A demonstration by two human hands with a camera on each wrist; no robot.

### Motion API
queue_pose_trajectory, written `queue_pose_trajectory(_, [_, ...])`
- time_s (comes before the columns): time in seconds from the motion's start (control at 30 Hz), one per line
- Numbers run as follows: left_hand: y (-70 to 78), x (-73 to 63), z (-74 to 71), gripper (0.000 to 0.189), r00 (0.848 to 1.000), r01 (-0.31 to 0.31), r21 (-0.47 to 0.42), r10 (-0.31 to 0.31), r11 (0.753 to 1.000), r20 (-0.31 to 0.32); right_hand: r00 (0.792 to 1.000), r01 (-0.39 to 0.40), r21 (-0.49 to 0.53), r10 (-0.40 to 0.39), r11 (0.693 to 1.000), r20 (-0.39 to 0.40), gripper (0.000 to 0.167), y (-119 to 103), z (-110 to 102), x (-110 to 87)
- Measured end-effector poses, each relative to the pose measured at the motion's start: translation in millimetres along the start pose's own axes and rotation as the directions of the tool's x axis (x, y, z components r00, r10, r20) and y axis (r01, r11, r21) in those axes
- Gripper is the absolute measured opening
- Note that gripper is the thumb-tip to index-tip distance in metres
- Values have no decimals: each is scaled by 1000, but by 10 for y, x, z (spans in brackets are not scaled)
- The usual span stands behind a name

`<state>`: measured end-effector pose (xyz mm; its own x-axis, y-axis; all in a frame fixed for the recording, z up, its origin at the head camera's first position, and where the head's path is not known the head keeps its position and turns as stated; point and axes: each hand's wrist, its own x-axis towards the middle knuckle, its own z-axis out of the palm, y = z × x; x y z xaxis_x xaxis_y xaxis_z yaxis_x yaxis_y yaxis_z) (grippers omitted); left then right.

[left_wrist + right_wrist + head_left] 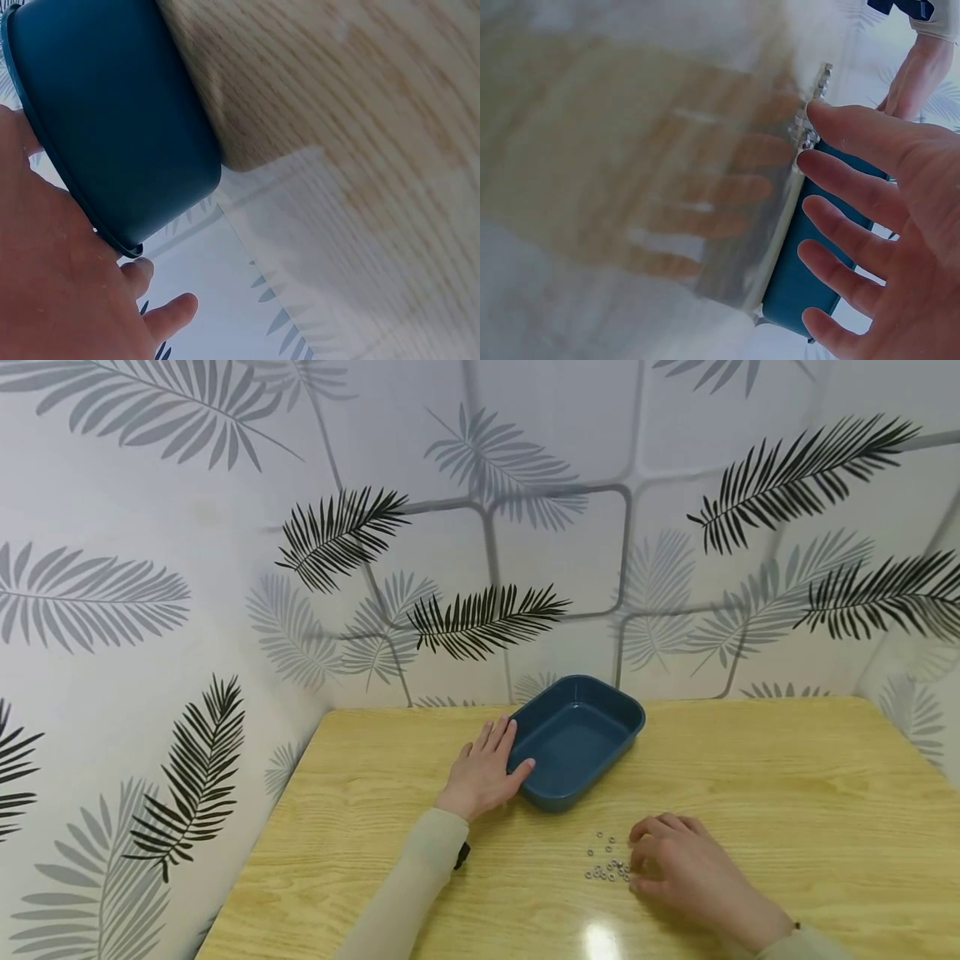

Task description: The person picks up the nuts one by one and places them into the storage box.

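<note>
A dark blue rectangular dish [577, 747] stands on the wooden table near the wall, turned at an angle. My left hand [483, 772] rests on its left rim, fingers fairly straight and thumb apart; the left wrist view shows the dish's outer wall [120, 120] close by. Several small ring-shaped metal pieces, like nuts [611, 870], lie loosely grouped in front of the dish. At their right edge is my right hand [686, 868], palm toward the table. In the right wrist view its fingers are spread and slightly bent, with thumb and index tips by the nuts [810, 135], nothing visibly held.
The pale wood table [787, 793] runs back to a wall [555, 560] printed with leaves. Another patterned surface [135, 693] borders the table's left side. A bright reflection lies on the tabletop in front of the nuts.
</note>
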<state>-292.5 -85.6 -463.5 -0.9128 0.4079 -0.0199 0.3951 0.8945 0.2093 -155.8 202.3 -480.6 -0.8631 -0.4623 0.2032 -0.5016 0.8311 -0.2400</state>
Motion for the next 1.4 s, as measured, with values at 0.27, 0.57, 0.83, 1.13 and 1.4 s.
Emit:
queue_pose_trajectory(0.27, [-9,-6,24,77,1000,2,4,-2,1000,7,1000,11,-5,-11,1000,-7,10,-48,31,-11])
queue_pose_trajectory(0.57, [-27,-7,57,77,1000,-7,-3,7,1000,-8,1000,19,13,-19,1000,-2,12,-49,64,-18])
queue_pose_trajectory(0.83, [-19,-5,48,76,1000,-10,-11,10,1000,-22,1000,11,12,-11,1000,9,12,-65,69,3])
queue_pose_trajectory(1.13, [-22,-3,35,76,1000,-13,-4,13,1000,-21,1000,21,10,-21,1000,-1,13,-87,57,34])
queue_pose_trajectory(1.4, [-51,40,81,77,999,-20,-5,20,1000,-36,1000,20,-9,-20,1000,16,16,-109,52,62])
